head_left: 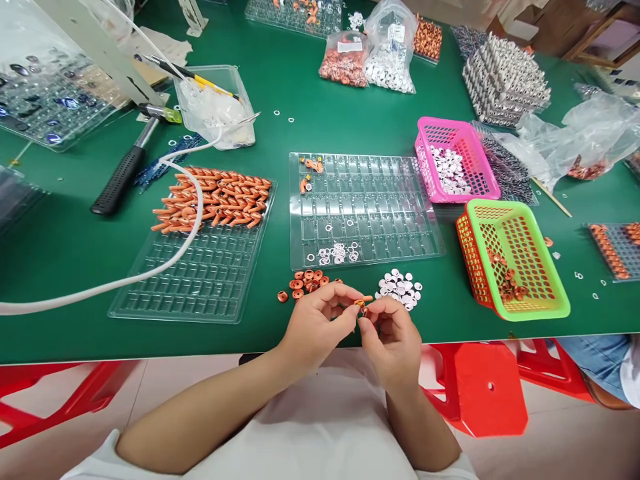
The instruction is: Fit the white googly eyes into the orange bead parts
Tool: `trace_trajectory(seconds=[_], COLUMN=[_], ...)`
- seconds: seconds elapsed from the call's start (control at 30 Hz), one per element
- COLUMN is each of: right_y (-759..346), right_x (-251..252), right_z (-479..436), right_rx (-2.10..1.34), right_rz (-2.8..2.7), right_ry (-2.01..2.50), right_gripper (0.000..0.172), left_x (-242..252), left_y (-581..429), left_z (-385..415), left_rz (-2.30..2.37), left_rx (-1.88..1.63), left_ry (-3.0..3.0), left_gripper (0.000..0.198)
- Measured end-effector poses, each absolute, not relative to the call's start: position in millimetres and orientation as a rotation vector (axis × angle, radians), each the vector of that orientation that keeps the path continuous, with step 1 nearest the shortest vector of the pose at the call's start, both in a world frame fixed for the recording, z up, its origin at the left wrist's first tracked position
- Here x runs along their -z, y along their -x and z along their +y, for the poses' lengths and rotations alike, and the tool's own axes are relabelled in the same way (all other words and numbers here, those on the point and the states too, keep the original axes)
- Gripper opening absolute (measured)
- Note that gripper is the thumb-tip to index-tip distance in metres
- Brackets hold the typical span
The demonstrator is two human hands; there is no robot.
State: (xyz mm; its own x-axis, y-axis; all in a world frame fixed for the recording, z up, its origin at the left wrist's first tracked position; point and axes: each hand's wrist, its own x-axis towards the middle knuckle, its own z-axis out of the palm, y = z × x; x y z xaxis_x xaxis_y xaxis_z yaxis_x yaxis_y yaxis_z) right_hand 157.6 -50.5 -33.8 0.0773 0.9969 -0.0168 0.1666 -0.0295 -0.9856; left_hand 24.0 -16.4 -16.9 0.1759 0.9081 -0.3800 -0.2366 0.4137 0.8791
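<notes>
Close to the table's front edge, my left hand [320,323] pinches a small orange part [361,303] with a short stem. My right hand [395,340] meets it from the right, thumb and fingertips closed at the same part; a small shiny piece there is too tiny to name. Just beyond my left hand lies a pile of orange round caps [309,283]. Behind my right hand are scattered white discs [400,288]. Farther back, a clear compartment tray [370,213] holds white rings [339,253] and a few orange assembled pieces [313,165].
Left stands a clear tray [190,280] with rows of orange stemmed parts [215,199], crossed by a white cable [200,200]. A hammer [123,167] lies beyond. On the right are a pink basket [424,143] and a green basket [563,300]. A red stool [490,390] stands below.
</notes>
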Motion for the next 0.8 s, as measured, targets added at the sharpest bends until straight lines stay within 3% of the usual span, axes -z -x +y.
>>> trace_trajectory(seconds=[0.37,0.8], right_y=[-164,-165], right_x=[30,17], right_z=[-47,-34], right_rx=[-0.927,-0.807], right_rz=[-1.495,-1.619], right_ry=[1.297,1.382], right_gripper=[0.018,0.011], left_x=[14,17], left_y=[-23,-20], left_z=[-16,-23], left_rz=[1.166,1.259], left_rx=[-0.969,-0.970], left_ry=[-0.831,-1.117], left_gripper=[0.009,0.016])
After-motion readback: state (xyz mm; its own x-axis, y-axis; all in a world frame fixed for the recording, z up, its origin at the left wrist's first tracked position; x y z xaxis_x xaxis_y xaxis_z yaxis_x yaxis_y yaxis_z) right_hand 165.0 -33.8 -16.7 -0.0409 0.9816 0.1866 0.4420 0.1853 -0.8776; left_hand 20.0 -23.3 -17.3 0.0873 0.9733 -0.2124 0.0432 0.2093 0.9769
